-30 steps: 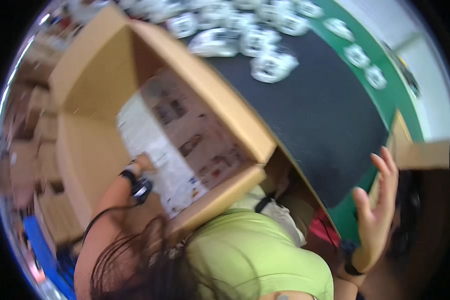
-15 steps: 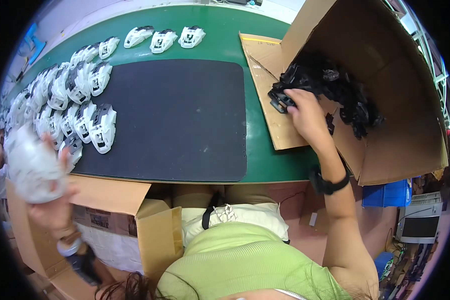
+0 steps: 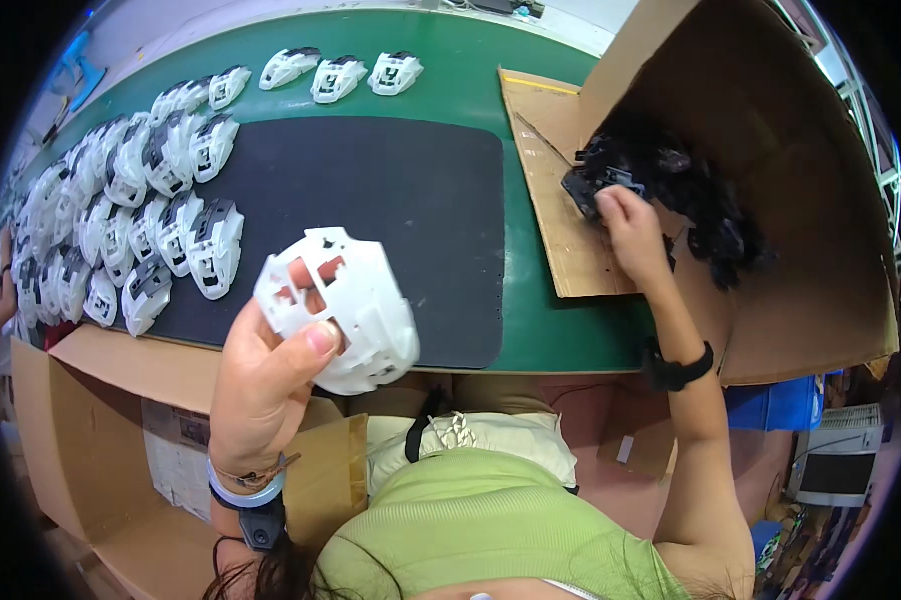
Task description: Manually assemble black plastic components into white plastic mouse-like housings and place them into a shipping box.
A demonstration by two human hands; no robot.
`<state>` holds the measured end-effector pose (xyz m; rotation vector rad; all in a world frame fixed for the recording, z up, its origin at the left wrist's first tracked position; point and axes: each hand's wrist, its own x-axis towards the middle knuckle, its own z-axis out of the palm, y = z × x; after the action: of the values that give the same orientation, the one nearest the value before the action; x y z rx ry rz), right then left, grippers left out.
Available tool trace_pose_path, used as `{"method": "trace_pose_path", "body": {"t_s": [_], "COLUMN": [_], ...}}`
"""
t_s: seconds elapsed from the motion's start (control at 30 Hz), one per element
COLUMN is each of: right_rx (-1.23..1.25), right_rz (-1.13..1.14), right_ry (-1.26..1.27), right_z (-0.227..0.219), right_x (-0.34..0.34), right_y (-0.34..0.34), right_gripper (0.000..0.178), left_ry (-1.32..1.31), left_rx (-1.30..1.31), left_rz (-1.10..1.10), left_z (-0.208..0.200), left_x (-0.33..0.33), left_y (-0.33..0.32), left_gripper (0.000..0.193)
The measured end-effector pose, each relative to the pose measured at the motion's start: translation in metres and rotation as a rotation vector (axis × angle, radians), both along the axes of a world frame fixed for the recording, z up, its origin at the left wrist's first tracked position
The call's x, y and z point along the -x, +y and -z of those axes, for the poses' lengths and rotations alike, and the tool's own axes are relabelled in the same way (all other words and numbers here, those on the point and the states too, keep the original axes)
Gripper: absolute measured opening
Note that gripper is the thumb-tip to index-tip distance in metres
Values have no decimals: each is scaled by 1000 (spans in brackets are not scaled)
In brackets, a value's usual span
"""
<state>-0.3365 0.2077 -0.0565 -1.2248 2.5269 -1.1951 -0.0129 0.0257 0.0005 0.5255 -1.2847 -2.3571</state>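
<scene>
My left hand (image 3: 255,390) grips a white plastic shell (image 3: 375,300) with several cut-outs, thumb on its face and fingers behind it. The shell is raised over the near edge of a dark mat (image 3: 370,190). On the right, my right hand (image 3: 635,240) is closed, its fingertips pinching a black plastic part (image 3: 582,192) at the edge of a heap of black parts (image 3: 725,225). That heap spills from a large cardboard box (image 3: 820,230) lying on its side. How the fingertips meet the part is partly hidden.
Rows of white shells with dark tops (image 3: 125,175) crowd the left of the green table (image 3: 450,60); three more (image 3: 395,73) stand at the back. An open cardboard box (image 3: 80,440) is below the table's near left edge. A blue bin (image 3: 770,408) sits low on the right.
My left hand has swung from the far left to the mat's near edge, carrying the white shell. My right hand has shifted slightly right, still at the black parts.
</scene>
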Motion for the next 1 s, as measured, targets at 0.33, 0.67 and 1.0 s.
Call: {"method": "trace_pose_path", "body": {"t_s": [0.33,0.67,1.0], "right_rx": [-226,320,330], "right_rz": [-946,-484,-493], "right_ry": [-714,-283,-1164], "right_z": [-101,-59,-61], "right_x": [-112,-172,-164], "right_y": [-100,-115,-108], "right_gripper": [29,32,25], "left_ry": [42,89,116], "left_rx": [114,190,265], "left_rz": [94,-119,-70], "left_z": [17,14,15], "left_x": [18,17,10], "left_y": [-14,-7,-10], "left_gripper": [46,36,54]}}
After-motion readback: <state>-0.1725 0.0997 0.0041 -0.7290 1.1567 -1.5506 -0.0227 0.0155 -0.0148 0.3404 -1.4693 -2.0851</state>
